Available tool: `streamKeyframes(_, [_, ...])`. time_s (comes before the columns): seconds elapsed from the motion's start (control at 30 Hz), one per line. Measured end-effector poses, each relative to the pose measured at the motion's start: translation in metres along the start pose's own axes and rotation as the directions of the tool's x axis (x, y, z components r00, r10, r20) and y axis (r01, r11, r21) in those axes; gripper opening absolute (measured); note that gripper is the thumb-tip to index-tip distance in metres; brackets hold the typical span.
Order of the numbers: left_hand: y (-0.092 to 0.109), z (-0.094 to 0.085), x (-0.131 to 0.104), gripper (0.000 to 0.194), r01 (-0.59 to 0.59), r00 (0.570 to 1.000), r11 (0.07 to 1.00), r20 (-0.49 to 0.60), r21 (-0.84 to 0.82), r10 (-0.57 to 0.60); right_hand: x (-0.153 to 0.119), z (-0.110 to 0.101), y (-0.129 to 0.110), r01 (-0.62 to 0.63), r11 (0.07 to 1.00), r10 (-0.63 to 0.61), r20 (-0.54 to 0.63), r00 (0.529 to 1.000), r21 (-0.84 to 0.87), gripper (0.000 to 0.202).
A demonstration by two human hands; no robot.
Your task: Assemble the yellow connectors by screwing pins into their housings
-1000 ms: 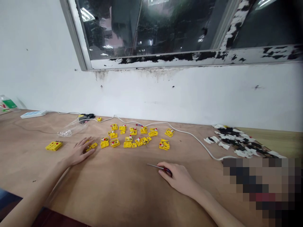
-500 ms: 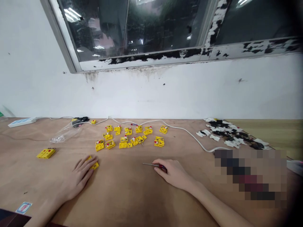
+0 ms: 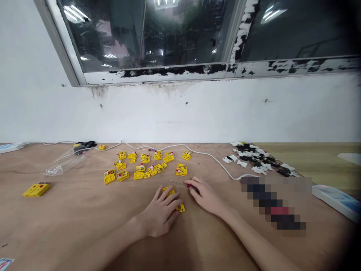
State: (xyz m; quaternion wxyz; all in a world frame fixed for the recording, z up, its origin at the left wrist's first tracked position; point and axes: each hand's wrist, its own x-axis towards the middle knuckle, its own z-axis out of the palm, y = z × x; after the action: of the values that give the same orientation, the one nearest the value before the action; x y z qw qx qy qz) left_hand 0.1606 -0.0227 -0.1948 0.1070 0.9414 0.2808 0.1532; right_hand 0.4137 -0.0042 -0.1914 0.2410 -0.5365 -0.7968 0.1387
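Note:
My left hand (image 3: 161, 212) lies over a yellow plastic part (image 3: 180, 207) near the middle of the table, its fingers spread across it and yellow showing at two edges. Just to the right, my right hand (image 3: 205, 196) is closed on a screwdriver (image 3: 192, 186) with a dark red handle; its thin shaft points left, above the yellow part. Beyond both hands, several opened yellow cases (image 3: 139, 175) with red and white bits inside lie in loose rows.
Two yellow units (image 3: 36, 190) sit at the left. Behind them lie a clear plastic bag (image 3: 56, 165) and a white cable (image 3: 208, 153). Black and white pieces (image 3: 254, 156) are heaped at the back right. A white power strip (image 3: 338, 199) rests at the right.
My left hand has moved right with the yellow part beneath it, close to my right hand. My right hand still holds the screwdriver. The view has shifted to the right.

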Motion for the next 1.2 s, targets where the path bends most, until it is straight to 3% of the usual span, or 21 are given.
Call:
streamKeyframes(0.13, [0.004, 0.007, 0.014, 0.049, 0.013, 1.000, 0.999, -0.003, -0.041, -0.013, 0.001, -0.004, 0.005, 0.013, 1.000, -0.013, -0.022, 1.000, -0.007, 0.025])
streamKeyframes(0.3, [-0.016, -0.010, 0.008, 0.071, 0.020, 0.998, 0.995, -0.052, -0.097, -0.025, 0.000, -0.012, 0.007, 0.029, 0.996, -0.031, -0.026, 0.999, -0.082, 0.024])
streamKeyframes(0.47, [-0.041, -0.020, 0.003, 0.057, -0.016, 0.999, 0.996, -0.048, -0.093, 0.011, -0.005, -0.021, -0.013, 0.094, 0.996, -0.094, 0.007, 0.996, 0.011, 0.015])
streamKeyframes(0.63, [-0.042, -0.017, 0.004, 0.041, -0.011, 0.994, 0.991, -0.114, -0.132, -0.004, -0.011, -0.018, -0.033, 0.092, 0.991, -0.108, 0.173, 0.979, 0.096, 0.039])
streamKeyframes(0.7, [-0.040, -0.018, 0.005, 0.041, -0.006, 0.992, 0.987, -0.127, -0.163, -0.015, -0.012, -0.016, -0.033, 0.087, 0.991, -0.106, 0.200, 0.974, 0.100, 0.033])
streamKeyframes(0.83, [-0.042, -0.022, 0.003, 0.052, -0.022, 0.993, 0.980, -0.116, -0.200, -0.001, -0.010, -0.020, -0.024, 0.093, 0.994, -0.101, 0.193, 0.976, 0.050, 0.017])
streamKeyframes(1.07, [-0.044, -0.020, 0.001, 0.036, -0.025, 0.991, 0.976, -0.134, -0.217, -0.005, -0.013, -0.020, -0.033, 0.085, 0.994, -0.095, 0.153, 0.984, 0.075, 0.045])
streamKeyframes(1.2, [-0.041, -0.018, 0.002, 0.030, -0.018, 0.990, 0.972, -0.139, -0.233, -0.015, -0.015, -0.009, -0.046, 0.137, 0.986, -0.150, 0.152, 0.977, 0.092, 0.040])
